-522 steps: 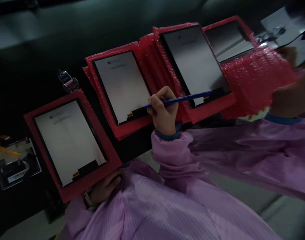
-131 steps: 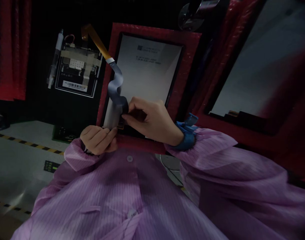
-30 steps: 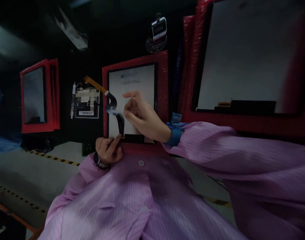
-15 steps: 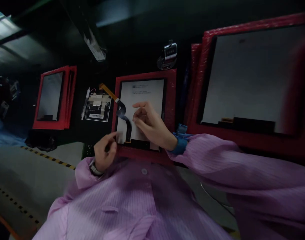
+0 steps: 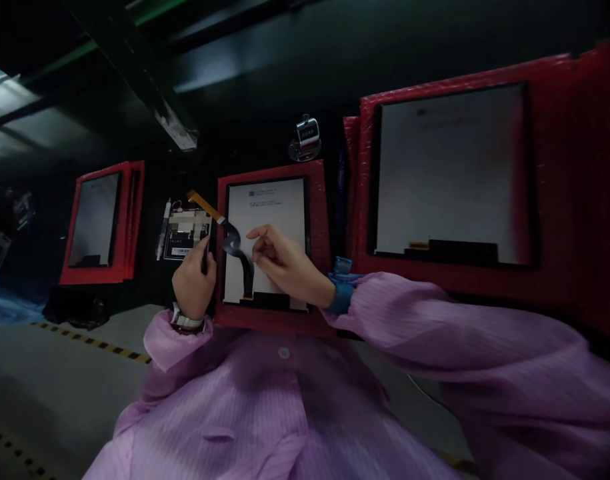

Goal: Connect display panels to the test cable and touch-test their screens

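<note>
A display panel [image 5: 289, 200] with a pale back and printed text lies on a red bubble-wrap sheet [image 5: 317, 220] in front of me. A black flex cable [image 5: 245, 270] with an orange end strip [image 5: 205, 205] runs from its lower edge up past its left side. My right hand [image 5: 285, 267] hovers over the panel, index finger stretched out and the other fingers loosely curled, holding nothing visible. Left of the panel, my left hand [image 5: 192, 280] reaches to the lower right corner of a small circuit board unit [image 5: 182, 230], its index finger extended and thumb apart.
A white pen-like tool [image 5: 163, 230] lies left of the board unit. Beyond the panel stands a chrome tally counter [image 5: 307, 137]. On the right, a larger-looking panel [image 5: 449, 180] rests on red wrap; another panel [image 5: 95, 220] lies on stacked red sheets at left.
My left hand has moved up and away from the panel's lower left edge to the board unit. My right hand keeps its place over the panel. The whole view has shifted.
</note>
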{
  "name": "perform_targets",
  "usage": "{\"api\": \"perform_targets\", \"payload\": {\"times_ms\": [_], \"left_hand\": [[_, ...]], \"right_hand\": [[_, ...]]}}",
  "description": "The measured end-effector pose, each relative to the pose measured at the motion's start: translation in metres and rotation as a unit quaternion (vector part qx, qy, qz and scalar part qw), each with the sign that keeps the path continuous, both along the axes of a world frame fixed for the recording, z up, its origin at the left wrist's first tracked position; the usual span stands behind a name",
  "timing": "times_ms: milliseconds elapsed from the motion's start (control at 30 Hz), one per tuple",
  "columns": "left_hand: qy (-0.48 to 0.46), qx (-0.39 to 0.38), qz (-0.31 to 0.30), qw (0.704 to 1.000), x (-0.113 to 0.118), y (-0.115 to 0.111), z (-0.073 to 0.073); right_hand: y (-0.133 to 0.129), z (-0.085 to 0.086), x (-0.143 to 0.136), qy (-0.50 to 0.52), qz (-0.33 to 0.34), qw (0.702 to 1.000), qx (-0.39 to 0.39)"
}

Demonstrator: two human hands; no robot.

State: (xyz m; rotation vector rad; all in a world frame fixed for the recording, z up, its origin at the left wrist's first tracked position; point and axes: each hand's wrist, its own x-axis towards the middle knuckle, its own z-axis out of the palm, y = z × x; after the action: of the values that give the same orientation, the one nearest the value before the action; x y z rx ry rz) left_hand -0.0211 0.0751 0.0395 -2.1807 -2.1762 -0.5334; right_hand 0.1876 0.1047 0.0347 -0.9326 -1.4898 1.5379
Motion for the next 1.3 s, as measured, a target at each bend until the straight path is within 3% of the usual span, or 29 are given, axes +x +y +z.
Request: {"api": "perform_targets", "payload": {"times_ms": [767, 1133, 1300], "left_hand": [[0.13, -0.014, -0.021, 0.991, 0.0, -0.001, -0.001], [0.087, 0.013, -0.007, 0.996, -0.001, -0.006, -0.012], [0.089, -0.012, 0.012, 0.996, 0.0, -0.007, -0.012]], "right_hand": [[-0.001, -0.001, -0.001, -0.016, -0.002, 0.999, 0.04], [-0.003, -0.007, -0.003, -0.002, -0.007, 1.0, 0.022], [-0.004, -0.008, -0.001, -0.01, -0.001, 1.0, 0.023]]}}
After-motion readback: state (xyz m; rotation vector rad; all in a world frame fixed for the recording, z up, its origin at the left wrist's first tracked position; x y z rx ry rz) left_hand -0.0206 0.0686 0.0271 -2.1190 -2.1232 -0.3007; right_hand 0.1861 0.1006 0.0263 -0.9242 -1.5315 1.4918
